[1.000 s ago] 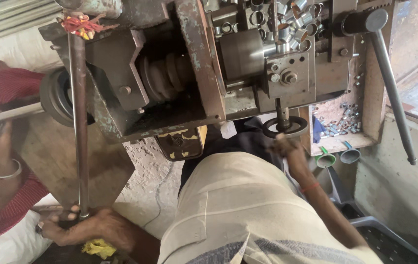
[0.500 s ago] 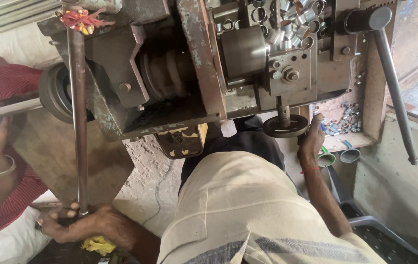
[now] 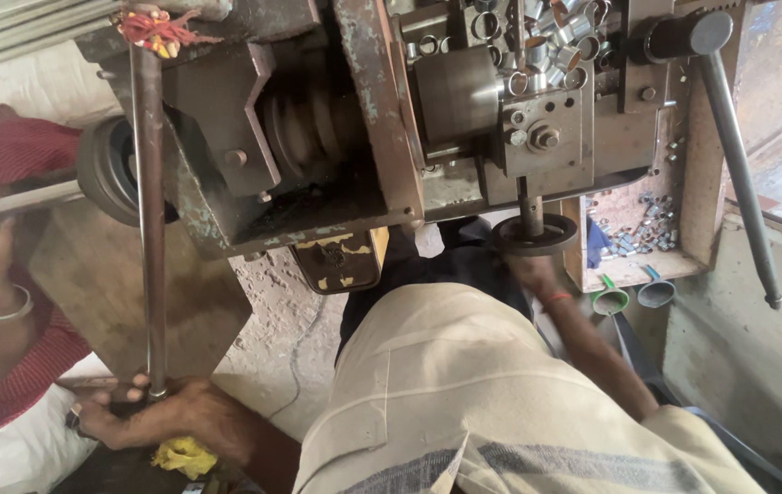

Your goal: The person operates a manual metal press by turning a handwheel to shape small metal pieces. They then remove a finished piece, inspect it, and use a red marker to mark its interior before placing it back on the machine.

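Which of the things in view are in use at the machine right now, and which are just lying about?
In use:
- left hand at the foot of the long grey steel rod
- right hand at the small black round handwheel

Lying about:
- pile of short shiny metal rings on the machine
- small metal pieces in the wooden tray
- two green funnels
- yellow cloth

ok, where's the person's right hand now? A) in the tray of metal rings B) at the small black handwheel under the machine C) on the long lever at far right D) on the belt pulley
B: the right hand reaches up to the black handwheel under the machine, well clear of the long lever.
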